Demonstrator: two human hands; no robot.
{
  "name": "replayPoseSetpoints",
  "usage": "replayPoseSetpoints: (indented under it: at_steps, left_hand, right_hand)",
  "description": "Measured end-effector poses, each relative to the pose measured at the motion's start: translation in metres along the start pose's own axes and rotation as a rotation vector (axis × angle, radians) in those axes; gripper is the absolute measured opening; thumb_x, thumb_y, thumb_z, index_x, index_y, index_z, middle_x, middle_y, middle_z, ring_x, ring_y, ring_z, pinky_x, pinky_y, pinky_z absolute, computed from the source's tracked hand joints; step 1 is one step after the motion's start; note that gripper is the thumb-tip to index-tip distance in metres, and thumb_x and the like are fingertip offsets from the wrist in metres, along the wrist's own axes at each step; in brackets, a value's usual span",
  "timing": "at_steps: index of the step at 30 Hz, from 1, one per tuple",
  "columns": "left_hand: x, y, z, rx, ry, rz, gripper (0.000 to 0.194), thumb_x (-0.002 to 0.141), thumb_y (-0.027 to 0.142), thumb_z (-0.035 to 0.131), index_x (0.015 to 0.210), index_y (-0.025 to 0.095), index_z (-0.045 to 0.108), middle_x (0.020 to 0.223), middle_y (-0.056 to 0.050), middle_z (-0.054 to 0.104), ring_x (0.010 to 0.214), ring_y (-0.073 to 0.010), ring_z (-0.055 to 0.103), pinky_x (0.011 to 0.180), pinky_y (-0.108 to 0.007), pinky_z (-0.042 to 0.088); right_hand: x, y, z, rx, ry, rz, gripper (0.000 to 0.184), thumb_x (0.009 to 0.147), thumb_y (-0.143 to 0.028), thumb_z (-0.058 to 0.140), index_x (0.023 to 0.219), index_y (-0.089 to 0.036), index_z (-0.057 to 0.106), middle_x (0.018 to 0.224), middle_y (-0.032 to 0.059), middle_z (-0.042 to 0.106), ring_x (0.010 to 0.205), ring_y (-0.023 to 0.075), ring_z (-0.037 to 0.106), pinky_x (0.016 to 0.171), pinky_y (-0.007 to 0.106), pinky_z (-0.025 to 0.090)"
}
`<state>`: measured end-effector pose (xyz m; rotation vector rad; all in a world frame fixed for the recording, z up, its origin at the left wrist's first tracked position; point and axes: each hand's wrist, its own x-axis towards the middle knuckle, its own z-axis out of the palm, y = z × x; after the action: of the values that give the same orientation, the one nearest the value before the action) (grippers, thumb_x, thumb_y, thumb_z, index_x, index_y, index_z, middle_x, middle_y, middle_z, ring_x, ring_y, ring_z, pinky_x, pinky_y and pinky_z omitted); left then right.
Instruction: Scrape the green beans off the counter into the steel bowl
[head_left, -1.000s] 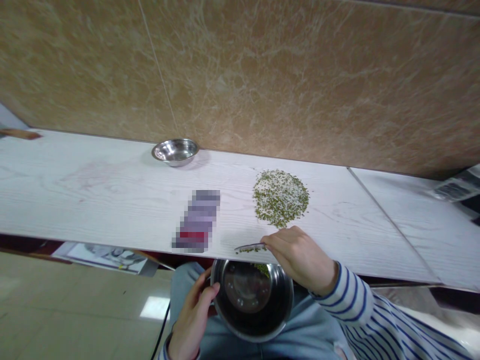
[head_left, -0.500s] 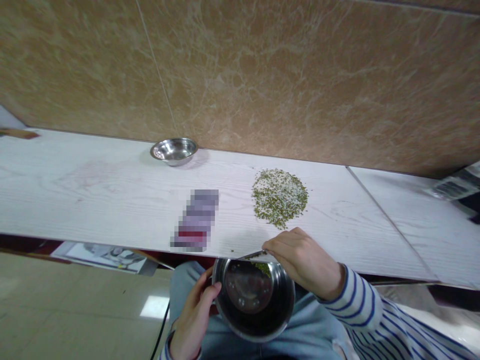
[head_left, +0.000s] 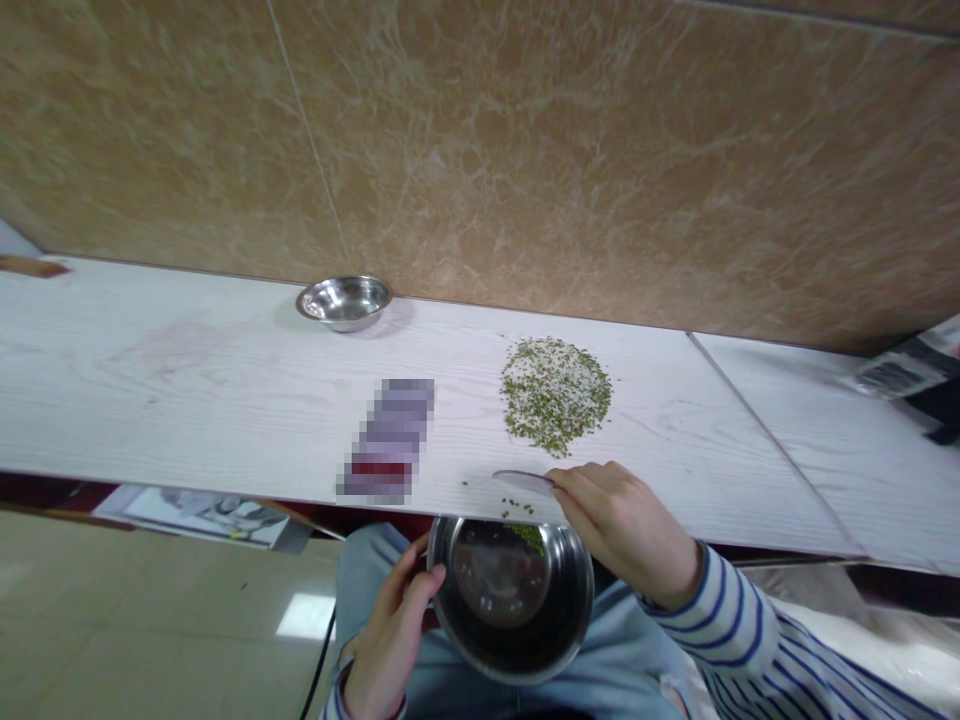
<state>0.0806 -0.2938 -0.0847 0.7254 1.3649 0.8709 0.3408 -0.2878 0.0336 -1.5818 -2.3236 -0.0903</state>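
Steel bowl, held at the near edge of the white board, its rim gripped by left hand. Right hand, closed, grips a flat metal blade over the board, near a pile of green seeds; a few seeds lie in the bowl.

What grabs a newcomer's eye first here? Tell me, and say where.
A mound of small green beans sits on the white board. Just below, the right hand holds a thin metal blade above a steel bowl gripped by the left hand.
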Motion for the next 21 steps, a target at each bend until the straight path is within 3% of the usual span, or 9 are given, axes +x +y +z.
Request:
replayPoseSetpoints:
  at_steps: [9, 15, 21]
  left_hand:
    - [-0.002, -0.008, -0.015, 0.029, 0.074, -0.051, 0.052, 0.072, 0.047, 0.074, 0.118, 0.024, 0.073, 0.13, -0.009, 0.071, 0.118, -0.0347, 0.063, 0.081, -0.038, 0.057]
    - [-0.007, -0.008, -0.023, -0.025, 0.004, -0.034, 0.05, 0.073, 0.051, 0.074, 0.116, 0.025, 0.074, 0.132, -0.006, 0.07, 0.131, -0.035, 0.053, 0.091, -0.038, 0.055]
    - [-0.011, -0.009, -0.028, -0.046, 0.023, -0.024, 0.048, 0.074, 0.05, 0.074, 0.114, 0.024, 0.075, 0.128, -0.005, 0.072, 0.132, -0.0341, 0.053, 0.095, -0.038, 0.053]
  right_hand:
    - [-0.008, -0.016, 0.005, 0.045, -0.002, 0.018, 0.018, 0.096, -0.014, 0.05, 0.107, -0.016, 0.064, 0.084, 0.0053, 0.072, 0.075, 0.0191, 0.067, 0.071, 0.033, 0.047]
    - [-0.015, -0.025, 0.004, 0.075, -0.001, 0.018, 0.018, 0.096, -0.014, 0.049, 0.107, -0.016, 0.064, 0.084, 0.0054, 0.072, 0.074, 0.0195, 0.067, 0.071, 0.034, 0.048]
    - [-0.018, -0.032, 0.0, 0.102, -0.018, 0.01, 0.018, 0.096, -0.013, 0.048, 0.106, -0.016, 0.063, 0.084, 0.0049, 0.071, 0.075, 0.0192, 0.066, 0.071, 0.034, 0.048]
